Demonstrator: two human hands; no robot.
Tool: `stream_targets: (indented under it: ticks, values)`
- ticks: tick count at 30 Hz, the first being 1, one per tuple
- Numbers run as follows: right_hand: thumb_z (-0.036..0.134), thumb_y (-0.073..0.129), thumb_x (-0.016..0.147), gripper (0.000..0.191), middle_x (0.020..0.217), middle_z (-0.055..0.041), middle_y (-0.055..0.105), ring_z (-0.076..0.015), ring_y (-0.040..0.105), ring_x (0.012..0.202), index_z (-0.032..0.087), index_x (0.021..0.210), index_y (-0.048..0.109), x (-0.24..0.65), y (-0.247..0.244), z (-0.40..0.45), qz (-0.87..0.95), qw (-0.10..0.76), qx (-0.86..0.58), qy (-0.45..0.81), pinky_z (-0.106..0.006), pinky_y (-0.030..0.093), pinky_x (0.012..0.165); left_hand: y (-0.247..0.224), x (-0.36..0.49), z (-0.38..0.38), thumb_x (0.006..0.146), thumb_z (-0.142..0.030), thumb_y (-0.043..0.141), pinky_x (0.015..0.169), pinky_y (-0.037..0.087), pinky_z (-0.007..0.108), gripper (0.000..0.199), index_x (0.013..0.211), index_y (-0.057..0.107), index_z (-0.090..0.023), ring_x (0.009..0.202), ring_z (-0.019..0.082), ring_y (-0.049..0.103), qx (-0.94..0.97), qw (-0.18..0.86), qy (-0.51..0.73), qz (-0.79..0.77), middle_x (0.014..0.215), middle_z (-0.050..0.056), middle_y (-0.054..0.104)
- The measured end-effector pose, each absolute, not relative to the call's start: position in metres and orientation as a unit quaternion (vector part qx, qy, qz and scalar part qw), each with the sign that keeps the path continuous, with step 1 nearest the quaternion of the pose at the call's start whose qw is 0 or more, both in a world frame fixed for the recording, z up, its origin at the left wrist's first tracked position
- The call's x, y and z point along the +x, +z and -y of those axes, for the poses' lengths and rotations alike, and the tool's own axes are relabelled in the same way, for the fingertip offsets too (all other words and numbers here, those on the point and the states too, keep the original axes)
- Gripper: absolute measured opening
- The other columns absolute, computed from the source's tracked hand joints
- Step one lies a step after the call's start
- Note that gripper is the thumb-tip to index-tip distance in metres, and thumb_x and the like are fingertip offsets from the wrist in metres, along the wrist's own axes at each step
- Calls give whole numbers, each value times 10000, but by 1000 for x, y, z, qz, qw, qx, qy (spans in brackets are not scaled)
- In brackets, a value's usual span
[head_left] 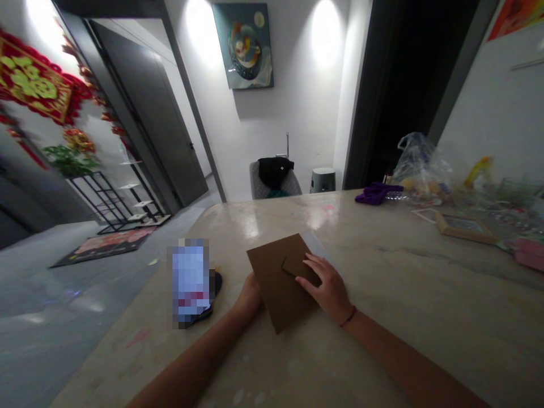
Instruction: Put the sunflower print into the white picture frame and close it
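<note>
A brown rectangular board point(280, 294) with a thin dark bent line or wire on its face is tilted above the table in front of me. It resembles the back panel of a picture frame. My left hand point(250, 293) grips it from the left edge, its fingers hidden behind the board. Over the right side of the board lies my right hand point(327, 286), fingers spread and thumb apart, touching the surface near the dark line. From behind the board's upper right edge a white sheet or panel point(317, 245) sticks out.
A phone-like lit screen point(191, 280), blurred out, stands left on the table point(382, 340). To the right are a purple cloth point(376, 193), a wooden frame point(463, 226), a clear plastic bag point(420, 164) and a pink item point(529, 252). A chair point(276, 178) stands beyond the far edge.
</note>
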State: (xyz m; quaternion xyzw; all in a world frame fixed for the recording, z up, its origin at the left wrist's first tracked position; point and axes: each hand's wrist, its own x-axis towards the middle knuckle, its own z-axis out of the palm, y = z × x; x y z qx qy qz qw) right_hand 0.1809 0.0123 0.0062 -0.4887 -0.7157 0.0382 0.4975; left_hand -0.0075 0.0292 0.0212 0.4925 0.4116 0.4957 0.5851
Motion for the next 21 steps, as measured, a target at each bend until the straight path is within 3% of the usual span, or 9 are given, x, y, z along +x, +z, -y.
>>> stream_targets:
  ticks: [6,13,17,21]
  values:
    - [465,576,735,448,1101,-115,618,-223,561,1024,159,1062,592,215,17,-24,601,587,-533,99,-405,424,925,24,-4,-30,660,-341,692,508,499,244,478,1073,534,-160,643,182,658,481,603,464,-436,841,72,699]
    - [528,586,680,508,958,-113,663,-222,614,851,129,990,637,257,24,-39,460,660,-573,156,-369,473,789,22,-5,-31,673,-324,682,516,512,259,488,1089,496,-150,685,198,661,471,597,481,-437,885,89,689]
    - [548,552,700,526,946,-105,651,-214,596,849,139,1022,630,280,26,-43,454,661,-595,51,-361,457,785,19,-5,-32,660,-324,685,540,508,257,476,1066,510,-147,676,190,657,466,590,492,-438,854,78,689]
    - [583,497,729,552,943,-110,620,-224,574,860,147,1042,628,299,26,-43,501,558,-655,-92,-351,447,754,16,-5,-33,650,-310,687,562,507,262,452,1043,529,-151,674,183,655,452,580,509,-447,838,69,691]
